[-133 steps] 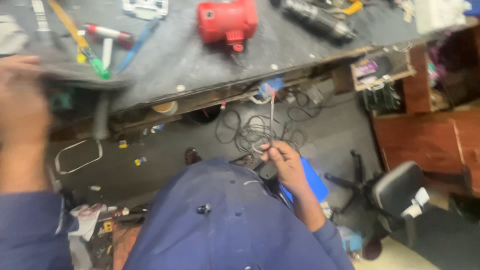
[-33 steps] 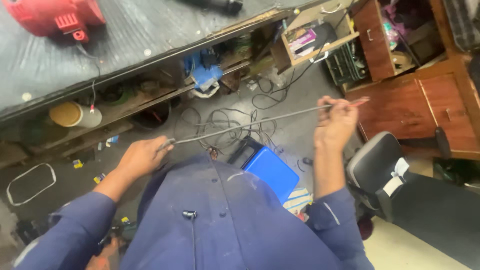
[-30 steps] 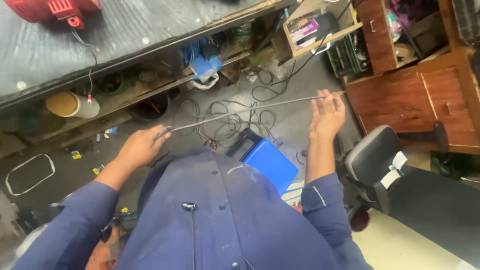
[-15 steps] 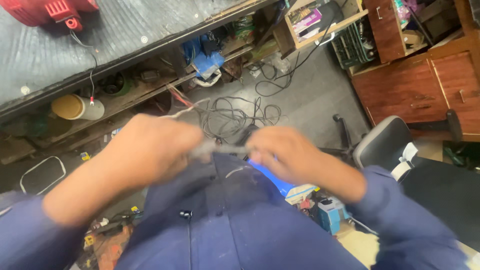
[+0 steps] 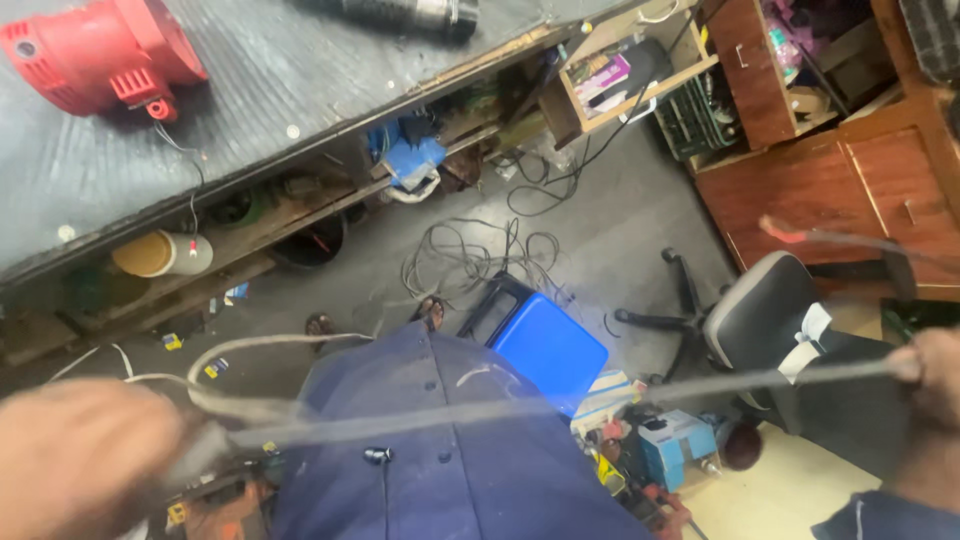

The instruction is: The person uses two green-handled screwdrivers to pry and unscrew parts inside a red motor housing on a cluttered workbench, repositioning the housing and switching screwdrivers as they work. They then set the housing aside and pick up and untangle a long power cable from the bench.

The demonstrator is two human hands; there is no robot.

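Workshop floor (image 5: 640,220) below a grey bench (image 5: 300,90) bearing a red motor housing (image 5: 95,55); an office chair (image 5: 770,320) and blue stool (image 5: 545,345) stand nearby. Step in hand: drawing a grey cable (image 5: 480,415) taut across the lap, left hand (image 5: 85,460) closed around one end, right hand (image 5: 930,375) gripping the other. Any next move calls for even tension; both hands are blurred.
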